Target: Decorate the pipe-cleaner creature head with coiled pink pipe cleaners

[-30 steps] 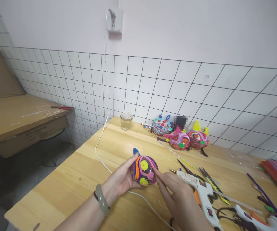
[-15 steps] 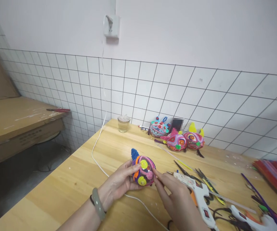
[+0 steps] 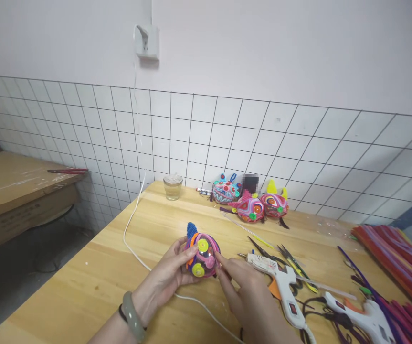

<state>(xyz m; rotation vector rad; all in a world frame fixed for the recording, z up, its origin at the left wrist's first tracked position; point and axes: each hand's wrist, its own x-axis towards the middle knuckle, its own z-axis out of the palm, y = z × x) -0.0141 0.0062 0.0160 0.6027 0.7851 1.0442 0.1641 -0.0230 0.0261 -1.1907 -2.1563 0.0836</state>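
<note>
My left hand is wrapped around a round, clear craft ball, thumb on its front. Orange, purple and pink pipe cleaners cover much of it. Two yellow coils and a pink coil sit on its face, and a blue pipe-cleaner fin sticks up at its top left. My right hand pinches at the ball's right edge, where a pink pipe cleaner runs along the rim. The fingertips partly hide that spot.
Two white glue guns with cords lie at right, beside black scissors and a yellow-handled tool. Bundled pipe cleaners are farther right. Finished craft balls and a glass jar stand along the wall. A white cord crosses the table.
The view has swung to the right, so everything appears shifted left. Both hands keep about the same hold on the ball.
</note>
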